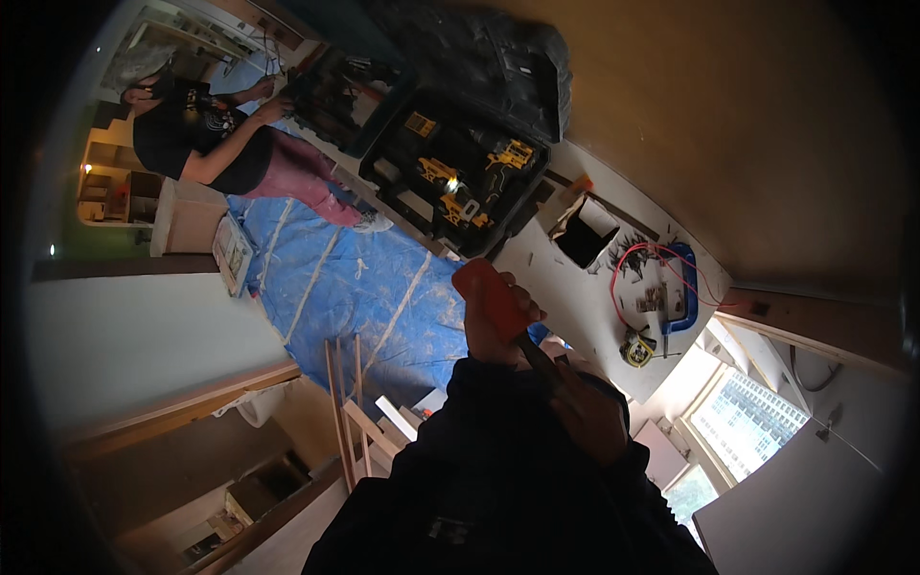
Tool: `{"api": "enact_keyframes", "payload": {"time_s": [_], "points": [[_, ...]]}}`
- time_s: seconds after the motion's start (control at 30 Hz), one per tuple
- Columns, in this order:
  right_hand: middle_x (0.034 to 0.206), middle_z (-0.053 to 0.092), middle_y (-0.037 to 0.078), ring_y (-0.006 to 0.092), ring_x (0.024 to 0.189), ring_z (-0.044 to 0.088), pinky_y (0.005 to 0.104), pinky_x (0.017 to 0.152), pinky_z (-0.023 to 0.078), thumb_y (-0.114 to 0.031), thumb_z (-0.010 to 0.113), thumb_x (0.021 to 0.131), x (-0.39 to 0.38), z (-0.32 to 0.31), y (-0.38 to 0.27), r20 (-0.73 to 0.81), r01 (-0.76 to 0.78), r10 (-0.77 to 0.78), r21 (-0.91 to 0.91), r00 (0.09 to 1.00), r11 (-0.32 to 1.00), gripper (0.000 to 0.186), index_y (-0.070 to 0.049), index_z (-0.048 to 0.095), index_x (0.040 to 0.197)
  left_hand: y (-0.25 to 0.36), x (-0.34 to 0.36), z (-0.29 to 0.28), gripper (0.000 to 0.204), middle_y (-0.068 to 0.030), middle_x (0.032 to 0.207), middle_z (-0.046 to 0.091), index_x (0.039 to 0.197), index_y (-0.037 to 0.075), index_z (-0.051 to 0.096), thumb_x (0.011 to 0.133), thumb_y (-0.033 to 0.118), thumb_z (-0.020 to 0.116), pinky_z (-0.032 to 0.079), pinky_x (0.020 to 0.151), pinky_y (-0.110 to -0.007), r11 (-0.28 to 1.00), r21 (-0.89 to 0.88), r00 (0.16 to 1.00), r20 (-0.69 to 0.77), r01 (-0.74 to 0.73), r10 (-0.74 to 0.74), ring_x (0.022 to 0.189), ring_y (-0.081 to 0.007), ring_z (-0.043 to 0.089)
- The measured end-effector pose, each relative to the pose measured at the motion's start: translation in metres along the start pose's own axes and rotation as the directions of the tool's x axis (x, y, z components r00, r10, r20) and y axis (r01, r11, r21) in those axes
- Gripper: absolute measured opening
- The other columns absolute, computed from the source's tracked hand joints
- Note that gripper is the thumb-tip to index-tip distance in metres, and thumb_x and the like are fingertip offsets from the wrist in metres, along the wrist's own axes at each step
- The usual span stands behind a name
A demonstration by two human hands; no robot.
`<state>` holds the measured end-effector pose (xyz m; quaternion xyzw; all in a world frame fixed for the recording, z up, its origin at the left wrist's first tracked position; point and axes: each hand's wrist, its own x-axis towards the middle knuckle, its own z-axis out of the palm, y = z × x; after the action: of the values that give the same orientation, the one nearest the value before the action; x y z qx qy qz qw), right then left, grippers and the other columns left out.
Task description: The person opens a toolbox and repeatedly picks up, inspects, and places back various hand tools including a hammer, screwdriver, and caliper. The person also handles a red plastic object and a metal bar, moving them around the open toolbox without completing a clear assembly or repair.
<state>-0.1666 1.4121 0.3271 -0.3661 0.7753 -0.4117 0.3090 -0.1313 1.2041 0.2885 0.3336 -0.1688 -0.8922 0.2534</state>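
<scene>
My left hand (489,326) is closed around the orange handle (484,287) of a long flat-bladed hand tool, held upright in front of my dark sleeves. Lower on its dark blade (540,357), my right hand (589,417) has its fingers closed against the metal. Beyond both hands, an open black case (398,172) holds yellow-and-black power tools (508,158) on a white worktop (537,297). To the right of the case lie an open-topped small box (585,230), scattered screws (632,254), a tape measure (637,350) and a blue tool (685,297) with red cord.
A co-worker (211,134) stands at the back left, hands at a teal toolbox (340,101). A blue sheet (326,268) covers the floor, with wood strips (355,422) at its near end. A doorway (230,460) is at lower left, a window (738,422) at lower right.
</scene>
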Motion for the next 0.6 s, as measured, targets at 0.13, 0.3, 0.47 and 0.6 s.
{"api": "enact_keyframes", "payload": {"time_s": [0.13,0.3,0.47,0.6], "points": [[0.112,0.068,0.019,0.0345,0.094,0.069,0.0406,0.079,0.056,-0.022,0.064,0.094,-0.007,0.002,0.011,0.038,-0.049,0.050,-0.003,0.998,0.999,0.043,-0.007,0.057,0.133,-0.019,-0.005,-0.002,0.048,-0.0081,0.074,0.057,0.111,0.007,0.052,0.100,0.053,0.049,0.051,0.067,-0.045,0.998,-0.046,0.999,0.006,0.037,-0.036,0.065,-0.0264,0.058],[0.108,0.068,0.020,0.0334,0.084,0.068,0.0400,0.074,0.056,-0.021,0.063,0.094,-0.022,0.030,0.021,0.113,-0.075,0.114,-0.306,0.987,0.949,0.039,-0.004,0.059,0.128,-0.039,0.005,-0.029,0.040,-0.0072,0.076,0.056,0.111,0.009,0.054,0.100,0.047,0.050,0.049,0.064,-0.041,0.959,-0.282,0.999,0.049,0.034,-0.020,0.067,-0.0255,0.057],[0.105,0.070,0.019,0.0323,0.084,0.069,0.0376,0.076,0.056,-0.023,0.068,0.091,-0.018,0.002,0.011,0.041,-0.032,0.041,-0.210,0.998,0.977,0.047,-0.001,0.058,0.132,-0.036,-0.021,-0.027,0.042,-0.0113,0.076,0.059,0.109,0.008,0.054,0.098,0.048,0.054,0.048,0.066,-0.044,0.993,-0.032,0.982,0.153,0.116,-0.109,0.068,-0.0291,0.059],[0.108,0.070,0.021,0.0343,0.092,0.070,0.0381,0.082,0.056,-0.020,0.074,0.087,-0.010,-0.016,-0.008,-0.051,-0.079,0.081,0.043,0.995,0.996,0.054,0.001,0.056,0.134,-0.022,-0.006,-0.004,0.041,-0.0138,0.076,0.061,0.107,0.007,0.053,0.098,0.047,0.054,0.048,0.070,-0.047,0.989,0.006,0.970,0.195,0.148,-0.147,0.068,-0.0316,0.060]]}}
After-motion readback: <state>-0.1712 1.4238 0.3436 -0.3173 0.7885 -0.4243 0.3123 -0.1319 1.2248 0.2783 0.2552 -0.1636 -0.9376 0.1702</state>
